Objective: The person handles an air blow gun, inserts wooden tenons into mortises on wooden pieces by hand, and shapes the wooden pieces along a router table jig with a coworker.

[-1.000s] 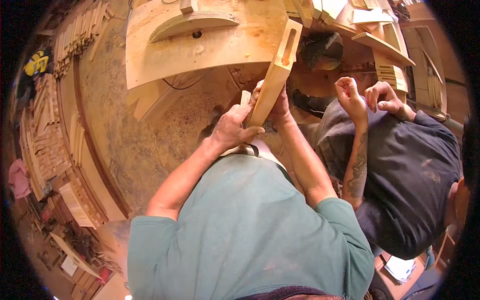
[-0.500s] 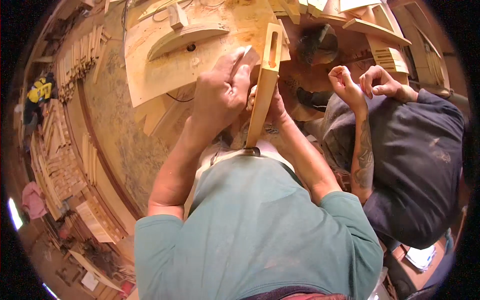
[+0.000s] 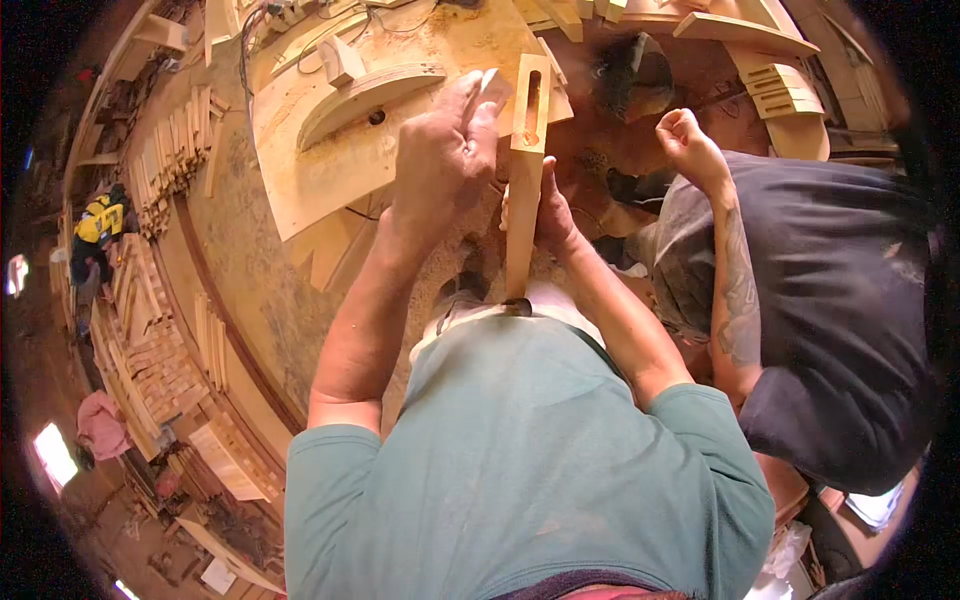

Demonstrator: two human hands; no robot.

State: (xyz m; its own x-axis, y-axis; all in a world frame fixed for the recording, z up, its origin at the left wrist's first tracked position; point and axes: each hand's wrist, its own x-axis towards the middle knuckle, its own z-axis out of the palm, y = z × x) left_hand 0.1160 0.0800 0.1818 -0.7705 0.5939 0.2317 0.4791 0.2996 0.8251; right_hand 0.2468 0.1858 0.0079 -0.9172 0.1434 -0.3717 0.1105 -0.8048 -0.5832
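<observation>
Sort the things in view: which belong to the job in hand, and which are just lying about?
In the job:
slotted wooden bar, in the right hand
small pale piece, in the left hand

Apparently just lying about:
pink cloth
stacked wood pieces
curved wooden piece on the plywood board

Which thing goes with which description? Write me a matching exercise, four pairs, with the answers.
1. Slotted wooden piece
2. Curved wooden piece
3. Camera wearer's shirt
4. Neighbouring person's shirt

A. Green
B. Lying on the plywood board
C. Dark, nearly black
D. Held in the wearer's right hand

Pairs: 1-D, 2-B, 3-A, 4-C
</observation>
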